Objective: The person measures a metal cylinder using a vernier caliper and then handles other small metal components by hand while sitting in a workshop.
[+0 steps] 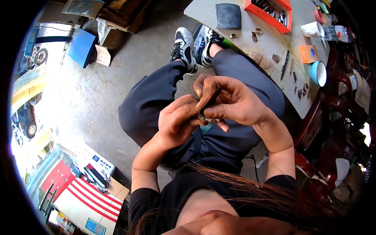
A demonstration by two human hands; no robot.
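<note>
Above my lap, my two hands meet around a thin, dark folded strip (213, 96) that looks like sandpaper. My right hand (235, 102) is closed on it, with the thumb pressing near its lower end and the index finger curled over its top. My left hand (178, 119) is closed too, its fingertips pinched against the lower end of the strip. A small pale, shiny bit shows there between the fingers. What it belongs to is mostly hidden, so I cannot make out its kind. The fingertips look stained brown.
A pale table (250, 47) at the right bears a dark square sheet (228, 16), an orange-red box (288, 19) of small tools, a black pen-like tool (284, 65), several dark small pieces (301, 93), an orange carton (308, 54), an enamel cup (317, 73) and a white cup (312, 29).
</note>
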